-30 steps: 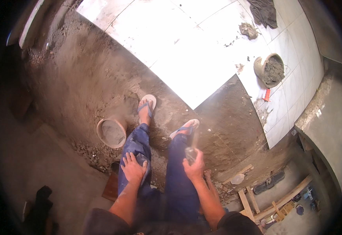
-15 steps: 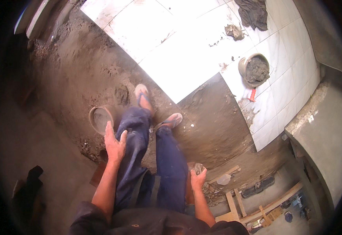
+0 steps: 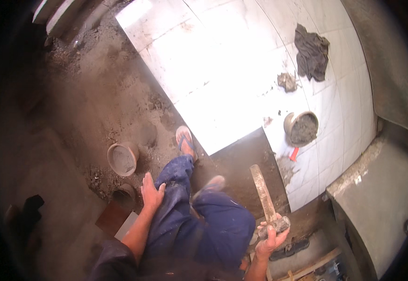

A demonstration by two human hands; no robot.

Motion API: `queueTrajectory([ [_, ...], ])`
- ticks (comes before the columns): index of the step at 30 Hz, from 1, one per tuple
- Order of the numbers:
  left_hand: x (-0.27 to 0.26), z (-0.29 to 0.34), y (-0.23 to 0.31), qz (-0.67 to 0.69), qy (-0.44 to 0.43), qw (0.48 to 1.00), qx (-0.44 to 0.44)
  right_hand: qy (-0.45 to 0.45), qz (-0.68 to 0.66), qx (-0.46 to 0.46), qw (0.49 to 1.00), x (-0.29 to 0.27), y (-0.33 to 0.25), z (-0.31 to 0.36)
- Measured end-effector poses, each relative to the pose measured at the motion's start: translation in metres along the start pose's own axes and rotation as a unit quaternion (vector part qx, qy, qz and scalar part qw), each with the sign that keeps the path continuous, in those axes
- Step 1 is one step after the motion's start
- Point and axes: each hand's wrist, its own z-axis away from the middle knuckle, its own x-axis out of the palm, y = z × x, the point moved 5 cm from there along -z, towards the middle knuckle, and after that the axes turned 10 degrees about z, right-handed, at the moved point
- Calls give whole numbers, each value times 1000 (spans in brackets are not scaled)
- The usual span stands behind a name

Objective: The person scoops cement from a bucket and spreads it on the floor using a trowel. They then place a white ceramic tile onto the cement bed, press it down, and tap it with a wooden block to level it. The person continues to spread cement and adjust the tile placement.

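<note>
My right hand (image 3: 270, 240) is closed around the head of a hammer (image 3: 264, 194), whose worn wooden handle points up and away from me. The hammer is held in the air beside my right knee. Over my left thigh, my left hand (image 3: 152, 192) is empty, its fingers stretched and the thumb apart. Nearest to it stands a round bucket (image 3: 122, 159) with grey powdery material inside, on the dirt floor. White marbled tiles (image 3: 204, 93) lie ahead, with a notch of bare ground at their near corner.
A bucket of grey mortar (image 3: 302, 129) stands on the tiles, a red-handled tool (image 3: 294, 154) beside it. Farther off lie a dark cloth (image 3: 311, 52) and a crumpled scrap (image 3: 287, 82). A concrete ledge (image 3: 377, 201) borders the right. Another small pot (image 3: 124, 195) sits at the left.
My right hand has moved forward and right; the hammer's handle now shows plainly. My left hand has dropped slightly nearer me. My right leg has shifted, and the view has turned.
</note>
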Motion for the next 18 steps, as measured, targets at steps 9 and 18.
queueTrajectory([
  [9,32,22,49,38,62,997,19,-214,41,191,957,66,56,-79],
  [18,145,135,251,-35,-130,981,142,-465,207,146,848,57,80,-192],
])
